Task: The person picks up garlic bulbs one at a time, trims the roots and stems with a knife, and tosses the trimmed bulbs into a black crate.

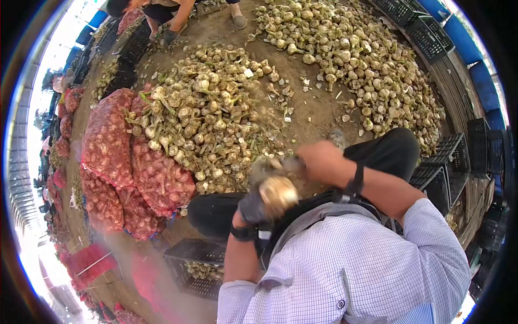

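Note:
My left hand (252, 207), in a dark glove, is closed around a garlic bulb (279, 193) in front of my lap. The bulb is pale and blurred by motion. Just right of it and a little higher, my right hand (319, 161) is bent closed. Something dark and smeared lies at its fingers, and I cannot make out what it is. Beyond both hands spreads a heap of garlic bulbs (202, 108) with stems and dirt on them.
Another large garlic heap (367, 65) lies at the upper right. Red mesh sacks (108, 137) full of bulbs stand on the left. A black crate (197, 270) holding some garlic is beside my left arm; black crates (445, 162) stand on the right. A person (172, 24) crouches at the top.

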`<action>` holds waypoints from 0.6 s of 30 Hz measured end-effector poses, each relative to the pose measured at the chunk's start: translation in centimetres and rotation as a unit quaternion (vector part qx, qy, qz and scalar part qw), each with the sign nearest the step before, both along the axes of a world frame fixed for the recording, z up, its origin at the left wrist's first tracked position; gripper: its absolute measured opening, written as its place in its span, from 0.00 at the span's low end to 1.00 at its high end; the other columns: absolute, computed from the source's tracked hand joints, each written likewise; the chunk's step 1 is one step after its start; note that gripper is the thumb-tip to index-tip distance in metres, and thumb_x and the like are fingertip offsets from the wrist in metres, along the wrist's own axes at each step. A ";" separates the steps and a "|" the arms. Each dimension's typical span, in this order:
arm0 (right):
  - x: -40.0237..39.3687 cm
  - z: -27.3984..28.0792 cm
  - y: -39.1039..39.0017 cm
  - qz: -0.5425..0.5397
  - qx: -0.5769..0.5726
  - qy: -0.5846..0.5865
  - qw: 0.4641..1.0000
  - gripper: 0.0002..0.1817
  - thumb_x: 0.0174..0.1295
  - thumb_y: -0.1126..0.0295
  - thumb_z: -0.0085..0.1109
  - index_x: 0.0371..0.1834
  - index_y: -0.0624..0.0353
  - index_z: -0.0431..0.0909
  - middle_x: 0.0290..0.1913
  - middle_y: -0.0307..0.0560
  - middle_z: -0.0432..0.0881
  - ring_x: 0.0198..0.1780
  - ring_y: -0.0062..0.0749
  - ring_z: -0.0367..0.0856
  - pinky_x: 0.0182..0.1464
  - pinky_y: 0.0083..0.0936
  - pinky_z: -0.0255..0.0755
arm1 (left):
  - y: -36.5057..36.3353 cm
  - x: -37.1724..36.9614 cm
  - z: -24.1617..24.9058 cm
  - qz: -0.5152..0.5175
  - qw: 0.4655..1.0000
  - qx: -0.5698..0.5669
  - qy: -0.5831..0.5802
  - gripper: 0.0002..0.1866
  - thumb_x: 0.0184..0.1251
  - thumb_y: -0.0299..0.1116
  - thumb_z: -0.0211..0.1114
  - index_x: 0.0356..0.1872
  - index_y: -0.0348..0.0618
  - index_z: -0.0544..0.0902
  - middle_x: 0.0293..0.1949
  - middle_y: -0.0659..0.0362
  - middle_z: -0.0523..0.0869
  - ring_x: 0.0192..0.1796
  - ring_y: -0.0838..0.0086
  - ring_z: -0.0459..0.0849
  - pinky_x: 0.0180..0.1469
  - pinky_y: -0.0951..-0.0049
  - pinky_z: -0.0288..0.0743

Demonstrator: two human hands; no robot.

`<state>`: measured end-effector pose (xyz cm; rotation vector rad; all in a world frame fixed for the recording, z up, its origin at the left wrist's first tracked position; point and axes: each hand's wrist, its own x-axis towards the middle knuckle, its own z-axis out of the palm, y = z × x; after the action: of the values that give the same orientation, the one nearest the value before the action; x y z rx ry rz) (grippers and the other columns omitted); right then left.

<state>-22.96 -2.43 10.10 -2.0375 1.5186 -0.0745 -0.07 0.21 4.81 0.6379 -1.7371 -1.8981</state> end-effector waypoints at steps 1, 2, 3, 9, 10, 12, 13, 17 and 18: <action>-0.9 -1.5 -0.7 -0.014 -0.020 0.003 1.000 0.14 0.49 0.60 0.64 0.31 0.59 0.79 0.31 0.55 0.82 0.36 0.52 0.82 0.39 0.44 0.75 | 0.8 0.2 -1.2 -0.023 0.994 -0.104 -0.017 0.24 0.56 0.40 0.71 0.53 0.42 0.80 0.50 0.52 0.84 0.53 0.57 0.82 0.59 0.63 0.73; -2.5 -4.2 -1.0 -0.029 -0.036 0.004 0.999 0.15 0.51 0.58 0.63 0.32 0.60 0.80 0.31 0.56 0.82 0.36 0.53 0.82 0.40 0.45 0.75 | 1.6 0.5 -2.3 -0.037 0.977 -0.207 -0.030 0.25 0.57 0.41 0.70 0.54 0.42 0.80 0.51 0.52 0.84 0.55 0.57 0.81 0.61 0.63 0.72; -3.4 -5.9 -1.3 -0.034 -0.055 0.005 0.998 0.15 0.53 0.57 0.62 0.32 0.60 0.81 0.31 0.58 0.83 0.36 0.54 0.82 0.41 0.45 0.75 | 1.0 -0.4 -0.9 -0.019 0.990 -0.137 -0.015 0.26 0.57 0.43 0.70 0.56 0.42 0.79 0.53 0.52 0.83 0.56 0.56 0.80 0.62 0.62 0.71; -2.9 -5.2 0.0 -0.070 -0.113 -0.115 0.984 0.13 0.51 0.61 0.64 0.34 0.60 0.82 0.30 0.57 0.81 0.35 0.57 0.80 0.38 0.44 0.74 | -0.1 2.1 -0.3 0.033 0.997 0.067 -0.032 0.25 0.66 0.40 0.64 0.61 0.40 0.73 0.54 0.54 0.82 0.56 0.62 0.80 0.59 0.64 0.74; -2.4 -4.0 0.4 -0.049 -0.128 -0.157 0.978 0.13 0.51 0.63 0.64 0.35 0.60 0.82 0.29 0.56 0.81 0.34 0.56 0.80 0.36 0.43 0.74 | -0.5 2.0 -0.8 0.027 0.995 0.035 -0.086 0.26 0.66 0.40 0.64 0.61 0.40 0.73 0.55 0.54 0.81 0.56 0.62 0.80 0.58 0.64 0.74; -1.3 -2.6 1.3 0.007 -0.056 -0.190 0.980 0.13 0.47 0.61 0.68 0.28 0.58 0.80 0.27 0.53 0.80 0.35 0.52 0.80 0.38 0.43 0.74 | -1.2 2.1 -2.3 0.012 0.981 -0.032 -0.192 0.26 0.65 0.38 0.65 0.62 0.39 0.73 0.57 0.55 0.80 0.55 0.62 0.80 0.57 0.65 0.74; -0.8 -2.3 1.8 0.039 -0.064 -0.178 0.981 0.14 0.47 0.60 0.68 0.28 0.58 0.80 0.27 0.52 0.79 0.36 0.51 0.81 0.38 0.42 0.74 | -0.5 2.0 -3.1 0.049 0.990 -0.005 -0.130 0.25 0.63 0.37 0.66 0.60 0.40 0.75 0.57 0.54 0.81 0.55 0.60 0.80 0.57 0.63 0.74; -0.4 -1.3 2.0 0.126 -0.070 -0.112 0.983 0.17 0.44 0.60 0.69 0.33 0.58 0.79 0.32 0.50 0.80 0.37 0.50 0.81 0.39 0.42 0.74 | 0.1 2.6 -3.8 0.050 0.933 -0.322 -0.151 0.24 0.57 0.33 0.68 0.58 0.44 0.78 0.57 0.53 0.80 0.58 0.57 0.78 0.60 0.60 0.72; -0.4 -1.4 2.1 0.131 -0.072 -0.109 0.983 0.17 0.43 0.61 0.69 0.34 0.58 0.78 0.33 0.49 0.80 0.37 0.50 0.81 0.39 0.42 0.74 | 0.1 2.4 -4.2 0.047 0.950 -0.268 -0.152 0.24 0.58 0.33 0.68 0.58 0.44 0.78 0.57 0.54 0.80 0.58 0.58 0.79 0.60 0.60 0.72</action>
<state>-23.35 -0.31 8.72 -2.2435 1.1310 -0.3004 2.33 0.32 0.62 0.8042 -2.2474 -1.2181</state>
